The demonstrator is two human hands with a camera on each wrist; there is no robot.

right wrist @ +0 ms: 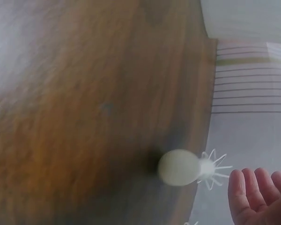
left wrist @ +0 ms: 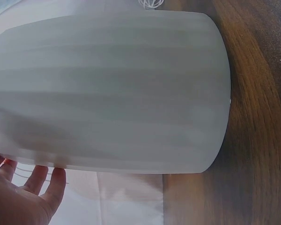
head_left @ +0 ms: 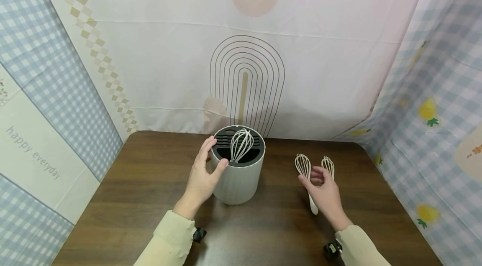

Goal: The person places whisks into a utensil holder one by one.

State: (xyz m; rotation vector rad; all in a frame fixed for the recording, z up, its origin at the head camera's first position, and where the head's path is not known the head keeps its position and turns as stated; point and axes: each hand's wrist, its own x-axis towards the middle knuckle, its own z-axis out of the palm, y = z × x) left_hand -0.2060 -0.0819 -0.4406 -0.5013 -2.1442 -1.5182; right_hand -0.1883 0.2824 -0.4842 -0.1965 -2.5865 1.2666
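Observation:
A light grey utensil holder (head_left: 238, 184) with a black slotted top stands on the table. The wire head of a whisk (head_left: 242, 144) pokes up from its front opening. My left hand (head_left: 201, 176) rests against the holder's left side, thumb near the front rim, fingers spread along the edge; in the left wrist view its fingertips (left wrist: 58, 176) meet the holder's wall. To the right, my right hand (head_left: 324, 193) reaches beside a white whisk (head_left: 313, 205), thumb overlapping its wires. In the right wrist view the fingers (right wrist: 239, 187) are extended, apart from that whisk's handle (right wrist: 178, 168).
Another whisk (head_left: 328, 164) lies behind my right hand, its handle hidden. The brown wooden table (head_left: 150, 182) ends at a white printed cloth (head_left: 169, 69) at the back. Blue checked cloths (head_left: 406, 111) hang at both sides.

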